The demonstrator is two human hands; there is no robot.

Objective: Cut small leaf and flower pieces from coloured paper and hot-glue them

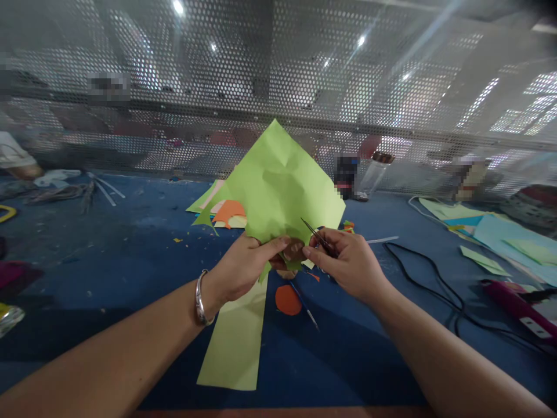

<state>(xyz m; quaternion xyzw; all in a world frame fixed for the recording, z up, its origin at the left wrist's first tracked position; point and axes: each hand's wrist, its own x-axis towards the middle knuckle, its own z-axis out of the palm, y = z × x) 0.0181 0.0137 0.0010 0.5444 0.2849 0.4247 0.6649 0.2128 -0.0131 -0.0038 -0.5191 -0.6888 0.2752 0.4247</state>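
Note:
My left hand [246,261], a silver bangle at its wrist, pinches a light green sheet of paper [282,180] at its lower edge. The sheet stands up with one corner on top. A round brown piece [295,249] shows at that lower edge, between my hands. My right hand [346,258] is closed round small dark scissors [322,239], blades pointing up and left in front of the sheet. Its thumb tip is near the brown piece; whether they touch I cannot tell. Below lie an orange paper disc [288,300], a thin blue pen [304,305] and a pale green paper strip [237,348].
Orange and green paper offcuts [230,213] lie behind my left hand. To the right are a black cable [429,264], a purple power strip [520,307] and blue and green sheets [500,232]. A perforated metal screen [174,104] stands along the blue table's [143,249] back.

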